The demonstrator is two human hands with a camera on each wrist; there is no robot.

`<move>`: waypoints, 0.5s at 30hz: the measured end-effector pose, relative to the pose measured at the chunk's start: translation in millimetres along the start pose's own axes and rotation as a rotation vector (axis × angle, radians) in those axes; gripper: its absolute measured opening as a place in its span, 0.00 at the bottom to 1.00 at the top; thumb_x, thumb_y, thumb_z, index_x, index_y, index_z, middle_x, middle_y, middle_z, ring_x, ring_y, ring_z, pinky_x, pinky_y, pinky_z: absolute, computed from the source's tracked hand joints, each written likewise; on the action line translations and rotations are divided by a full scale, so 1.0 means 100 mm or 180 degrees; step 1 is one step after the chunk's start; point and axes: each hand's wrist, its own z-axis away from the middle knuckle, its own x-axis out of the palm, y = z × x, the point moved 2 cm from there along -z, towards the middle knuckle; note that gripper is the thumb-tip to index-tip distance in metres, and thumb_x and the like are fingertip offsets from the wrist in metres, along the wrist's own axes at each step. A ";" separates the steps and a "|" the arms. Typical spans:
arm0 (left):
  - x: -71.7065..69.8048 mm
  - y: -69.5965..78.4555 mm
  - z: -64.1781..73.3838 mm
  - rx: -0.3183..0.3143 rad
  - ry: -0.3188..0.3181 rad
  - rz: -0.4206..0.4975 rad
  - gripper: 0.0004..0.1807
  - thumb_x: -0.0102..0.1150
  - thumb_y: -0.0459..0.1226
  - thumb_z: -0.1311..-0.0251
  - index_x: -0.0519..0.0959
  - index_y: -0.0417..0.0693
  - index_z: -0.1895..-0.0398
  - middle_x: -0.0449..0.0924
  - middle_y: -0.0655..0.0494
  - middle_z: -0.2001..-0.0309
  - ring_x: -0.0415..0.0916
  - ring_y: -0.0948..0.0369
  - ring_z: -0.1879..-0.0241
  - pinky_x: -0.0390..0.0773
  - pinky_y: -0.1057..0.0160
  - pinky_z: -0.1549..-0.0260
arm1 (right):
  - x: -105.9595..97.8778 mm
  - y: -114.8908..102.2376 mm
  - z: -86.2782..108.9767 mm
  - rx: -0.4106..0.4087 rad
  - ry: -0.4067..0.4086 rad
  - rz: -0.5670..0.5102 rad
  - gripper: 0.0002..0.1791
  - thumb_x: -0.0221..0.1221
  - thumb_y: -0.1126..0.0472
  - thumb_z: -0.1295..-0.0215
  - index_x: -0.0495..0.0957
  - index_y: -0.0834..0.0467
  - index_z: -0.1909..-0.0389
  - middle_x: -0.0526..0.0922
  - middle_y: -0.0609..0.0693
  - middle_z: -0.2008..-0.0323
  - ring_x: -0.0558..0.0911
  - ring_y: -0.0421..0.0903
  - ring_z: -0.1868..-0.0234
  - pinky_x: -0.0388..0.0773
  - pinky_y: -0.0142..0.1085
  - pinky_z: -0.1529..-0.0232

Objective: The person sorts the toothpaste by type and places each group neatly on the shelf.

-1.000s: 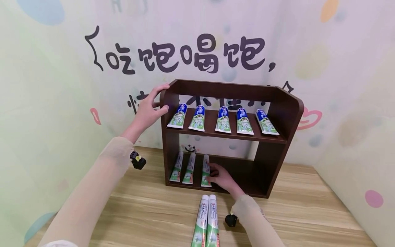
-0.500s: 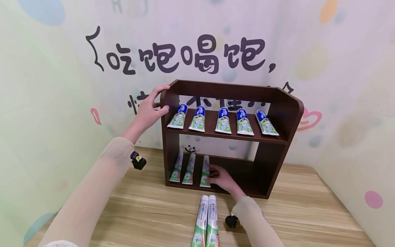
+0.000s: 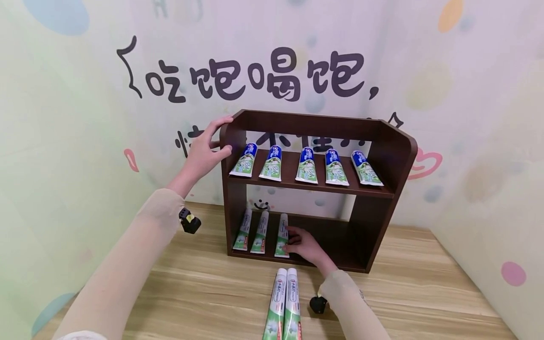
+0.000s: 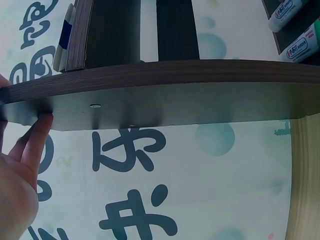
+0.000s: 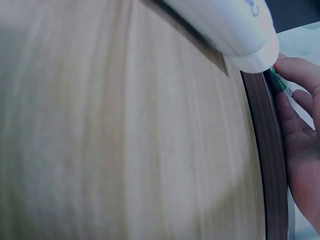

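Observation:
In the head view my left hand (image 3: 207,150) grips the upper left side of a dark brown two-tier shelf (image 3: 312,189). The left wrist view shows its fingertips against the side panel (image 4: 165,107). My right hand (image 3: 307,245) reaches into the lower tier and holds the right edge of a green-and-white toothpaste tube (image 3: 282,236), which leans back there. Two similar tubes stand to its left, the nearer being a toothpaste tube (image 3: 259,233). In the right wrist view, the right fingers (image 5: 297,70) cover most of the held tube.
Two more toothpaste tubes (image 3: 284,302) lie side by side on the wooden table (image 3: 195,283) before the shelf. Several blue-and-green toothpaste tubes (image 3: 307,165) line the upper tier. A printed wall (image 3: 280,28) rises behind.
The lower end of the held toothpaste tube has shifted slightly left with my right fingers. My left hand has stayed on the shelf's side.

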 end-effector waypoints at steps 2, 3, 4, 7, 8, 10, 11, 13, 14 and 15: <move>0.00 0.00 0.00 0.0002 0.0000 -0.0009 0.32 0.57 0.32 0.38 0.66 0.64 0.30 0.63 0.66 0.26 0.68 0.57 0.31 0.79 0.48 0.40 | 0.00 0.00 0.00 -0.0013 -0.0001 0.0003 0.39 0.69 0.62 0.44 0.67 0.61 0.31 0.77 0.60 0.42 0.79 0.50 0.50 0.80 0.38 0.53; 0.00 0.00 0.00 0.0001 -0.0001 -0.0018 0.32 0.57 0.32 0.38 0.66 0.64 0.30 0.63 0.66 0.26 0.68 0.57 0.31 0.79 0.48 0.40 | 0.00 0.00 -0.01 -0.0015 -0.0007 0.0000 0.39 0.69 0.62 0.44 0.67 0.61 0.31 0.77 0.60 0.42 0.79 0.49 0.50 0.80 0.38 0.53; 0.00 -0.01 0.00 0.0000 -0.0002 -0.0013 0.32 0.57 0.32 0.38 0.66 0.64 0.30 0.63 0.67 0.26 0.68 0.57 0.31 0.79 0.47 0.40 | 0.00 0.01 -0.01 -0.0016 -0.0008 -0.0004 0.39 0.69 0.62 0.44 0.67 0.61 0.31 0.76 0.60 0.42 0.79 0.50 0.50 0.80 0.38 0.53; 0.00 -0.02 0.00 -0.0004 -0.0006 -0.0011 0.33 0.57 0.33 0.38 0.66 0.65 0.30 0.63 0.67 0.26 0.69 0.56 0.32 0.79 0.47 0.40 | 0.00 0.02 -0.02 -0.0020 -0.0010 -0.0018 0.39 0.69 0.62 0.44 0.67 0.61 0.31 0.77 0.60 0.42 0.79 0.49 0.50 0.80 0.39 0.53; 0.00 -0.02 0.00 -0.0008 -0.0006 -0.0013 0.33 0.57 0.33 0.38 0.66 0.65 0.30 0.63 0.67 0.26 0.69 0.56 0.32 0.79 0.47 0.40 | 0.00 0.02 -0.02 -0.0024 -0.0007 -0.0020 0.39 0.69 0.63 0.44 0.67 0.61 0.31 0.77 0.60 0.42 0.79 0.49 0.50 0.80 0.39 0.53; 0.01 -0.02 -0.01 -0.0014 -0.0004 -0.0017 0.33 0.57 0.32 0.37 0.66 0.64 0.30 0.62 0.65 0.26 0.69 0.55 0.32 0.79 0.47 0.40 | 0.00 0.02 -0.02 -0.0025 -0.0003 -0.0022 0.39 0.69 0.63 0.44 0.67 0.61 0.31 0.77 0.60 0.42 0.79 0.49 0.50 0.81 0.39 0.53; 0.01 -0.02 -0.01 -0.0016 -0.0002 -0.0019 0.33 0.57 0.32 0.37 0.66 0.63 0.30 0.62 0.64 0.25 0.69 0.55 0.32 0.79 0.46 0.40 | 0.00 0.02 -0.02 -0.0028 0.0001 -0.0018 0.39 0.69 0.63 0.44 0.67 0.61 0.31 0.77 0.60 0.42 0.79 0.49 0.50 0.81 0.39 0.53; 0.01 -0.02 -0.01 -0.0027 -0.0005 -0.0012 0.33 0.56 0.31 0.37 0.65 0.60 0.29 0.62 0.61 0.25 0.68 0.53 0.31 0.78 0.45 0.40 | 0.00 0.02 -0.02 -0.0031 0.0009 -0.0013 0.38 0.69 0.63 0.44 0.68 0.61 0.31 0.77 0.60 0.42 0.79 0.49 0.50 0.81 0.39 0.53; 0.01 -0.02 -0.02 -0.0029 -0.0003 -0.0001 0.33 0.56 0.31 0.37 0.65 0.59 0.29 0.62 0.61 0.25 0.68 0.53 0.31 0.78 0.45 0.40 | 0.00 0.02 -0.02 -0.0027 0.0013 -0.0009 0.38 0.69 0.63 0.44 0.68 0.61 0.31 0.77 0.60 0.42 0.79 0.49 0.50 0.81 0.39 0.53; 0.01 -0.02 -0.02 -0.0033 -0.0004 0.0010 0.32 0.56 0.31 0.37 0.65 0.57 0.29 0.62 0.59 0.25 0.68 0.52 0.31 0.78 0.44 0.40 | 0.00 0.02 -0.02 -0.0019 0.0015 -0.0009 0.38 0.69 0.63 0.44 0.68 0.61 0.31 0.77 0.60 0.42 0.79 0.49 0.50 0.80 0.39 0.53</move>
